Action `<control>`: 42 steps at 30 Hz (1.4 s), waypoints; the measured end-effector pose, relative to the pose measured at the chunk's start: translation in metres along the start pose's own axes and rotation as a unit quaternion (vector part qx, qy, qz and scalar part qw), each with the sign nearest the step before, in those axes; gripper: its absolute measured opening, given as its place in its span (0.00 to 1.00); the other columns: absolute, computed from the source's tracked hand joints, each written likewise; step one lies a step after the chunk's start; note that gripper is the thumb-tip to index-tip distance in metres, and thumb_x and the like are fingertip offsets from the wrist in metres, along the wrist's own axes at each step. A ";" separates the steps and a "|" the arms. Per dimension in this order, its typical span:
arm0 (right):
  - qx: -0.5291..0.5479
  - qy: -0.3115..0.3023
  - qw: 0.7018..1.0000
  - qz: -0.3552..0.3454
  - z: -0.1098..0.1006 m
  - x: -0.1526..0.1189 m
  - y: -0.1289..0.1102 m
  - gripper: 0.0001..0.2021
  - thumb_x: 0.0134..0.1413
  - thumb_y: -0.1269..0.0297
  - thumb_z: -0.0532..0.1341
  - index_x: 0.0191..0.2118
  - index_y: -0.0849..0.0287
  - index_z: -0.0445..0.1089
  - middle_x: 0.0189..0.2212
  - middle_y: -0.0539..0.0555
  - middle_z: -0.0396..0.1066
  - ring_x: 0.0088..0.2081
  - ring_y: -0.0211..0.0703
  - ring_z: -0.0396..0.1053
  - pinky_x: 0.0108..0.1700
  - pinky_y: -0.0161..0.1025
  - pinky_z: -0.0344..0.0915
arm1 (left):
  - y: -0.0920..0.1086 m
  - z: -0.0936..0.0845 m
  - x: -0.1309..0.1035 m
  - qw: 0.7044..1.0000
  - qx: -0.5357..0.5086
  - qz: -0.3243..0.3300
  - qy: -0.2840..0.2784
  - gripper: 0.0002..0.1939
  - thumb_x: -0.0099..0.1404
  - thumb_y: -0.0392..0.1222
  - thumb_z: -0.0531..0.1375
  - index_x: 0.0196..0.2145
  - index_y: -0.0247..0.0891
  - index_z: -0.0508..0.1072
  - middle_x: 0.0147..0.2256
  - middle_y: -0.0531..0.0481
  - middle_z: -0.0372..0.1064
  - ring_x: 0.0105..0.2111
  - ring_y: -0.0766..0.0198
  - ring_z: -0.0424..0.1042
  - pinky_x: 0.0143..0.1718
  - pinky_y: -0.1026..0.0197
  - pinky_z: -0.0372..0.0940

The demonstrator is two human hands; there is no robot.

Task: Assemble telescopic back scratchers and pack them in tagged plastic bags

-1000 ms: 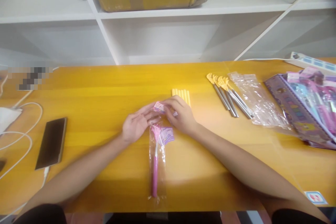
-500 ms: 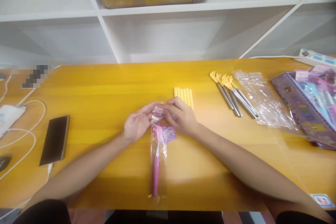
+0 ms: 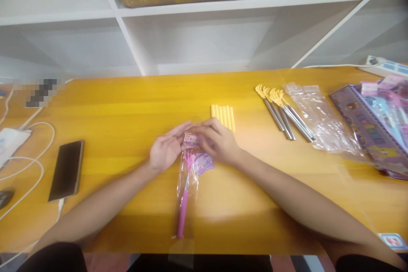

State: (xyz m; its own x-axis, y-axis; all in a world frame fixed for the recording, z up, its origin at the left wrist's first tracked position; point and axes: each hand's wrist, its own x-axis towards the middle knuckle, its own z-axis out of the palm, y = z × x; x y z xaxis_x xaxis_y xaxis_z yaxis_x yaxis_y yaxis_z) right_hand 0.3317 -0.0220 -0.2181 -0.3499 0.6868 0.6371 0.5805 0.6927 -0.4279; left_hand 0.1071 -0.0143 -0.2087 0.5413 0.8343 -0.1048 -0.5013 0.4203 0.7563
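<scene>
A pink back scratcher [image 3: 182,212] lies inside a clear plastic bag [image 3: 192,187], its claw end pointing away from me. Folded over the bag's top is a small pink printed header card [image 3: 191,140]. My left hand [image 3: 167,146] rests at the card's left side, palm turned up and fingers stretched out. From the right, my right hand [image 3: 219,142] bends its fingers and pinches the bag's top at the card; its fingertips are partly hidden. Several purple printed cards [image 3: 204,162] lie beside the claw, under my right hand.
Yellow tubes [image 3: 223,115] lie in a row beyond my right hand. Farther right are yellow-clawed back scratchers with metal rods [image 3: 287,114], empty clear bags [image 3: 325,119] and a purple box [image 3: 360,121] of packaged items. A phone [image 3: 66,170] with a cable lies left.
The bag's lower end has swung slightly left, so the pink back scratcher is more tilted. The header card now shows more plainly between my hands, which have hardly moved.
</scene>
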 end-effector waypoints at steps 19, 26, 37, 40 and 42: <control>0.195 0.091 0.959 0.185 -0.004 0.012 0.000 0.06 0.71 0.63 0.63 0.47 0.54 0.77 0.36 0.52 0.72 0.32 0.37 0.70 0.32 0.37 0.67 | -0.017 -0.009 0.001 0.970 0.241 -0.032 -0.008 0.22 0.68 0.49 0.70 0.56 0.37 0.77 0.58 0.37 0.77 0.59 0.47 0.75 0.64 0.48 0.65; 0.163 0.061 0.978 0.115 -0.005 0.010 -0.007 0.05 0.70 0.65 0.63 0.45 0.53 0.78 0.40 0.55 0.74 0.36 0.41 0.71 0.31 0.39 0.67 | -0.019 -0.010 0.003 0.981 0.194 -0.011 0.001 0.21 0.68 0.46 0.70 0.56 0.39 0.78 0.56 0.40 0.78 0.60 0.47 0.75 0.62 0.49 0.67; 0.028 0.007 0.997 -0.071 0.002 -0.003 0.002 0.13 0.67 0.72 0.64 0.53 0.51 0.73 0.47 0.56 0.75 0.43 0.44 0.77 0.37 0.40 0.77 | -0.022 -0.012 -0.001 0.982 0.190 -0.005 0.015 0.20 0.68 0.46 0.71 0.55 0.39 0.79 0.51 0.42 0.81 0.51 0.53 0.79 0.56 0.53 0.70; -0.004 -0.011 0.998 -0.070 0.002 -0.005 0.004 0.11 0.67 0.70 0.63 0.52 0.51 0.73 0.47 0.56 0.75 0.41 0.43 0.77 0.35 0.40 0.76 | -0.023 -0.012 -0.001 0.983 0.183 0.000 0.014 0.19 0.68 0.45 0.71 0.54 0.40 0.79 0.50 0.43 0.81 0.50 0.55 0.79 0.54 0.55 0.71; -0.021 -0.019 0.997 -0.071 0.001 -0.006 0.005 0.10 0.67 0.69 0.63 0.51 0.51 0.73 0.48 0.56 0.75 0.40 0.42 0.77 0.34 0.39 0.74 | -0.023 -0.012 -0.002 0.985 0.173 -0.003 0.011 0.20 0.68 0.45 0.71 0.56 0.40 0.79 0.50 0.43 0.81 0.50 0.55 0.79 0.54 0.55 0.71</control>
State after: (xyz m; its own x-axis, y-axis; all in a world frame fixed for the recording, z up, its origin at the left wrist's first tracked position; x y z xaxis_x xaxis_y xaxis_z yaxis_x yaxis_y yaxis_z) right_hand 0.3356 -0.0220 -0.2248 -0.4580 0.5913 0.6637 0.5527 0.7742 -0.3084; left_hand 0.1091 -0.0208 -0.2336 0.5266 0.8415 -0.1209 -0.2362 0.2815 0.9300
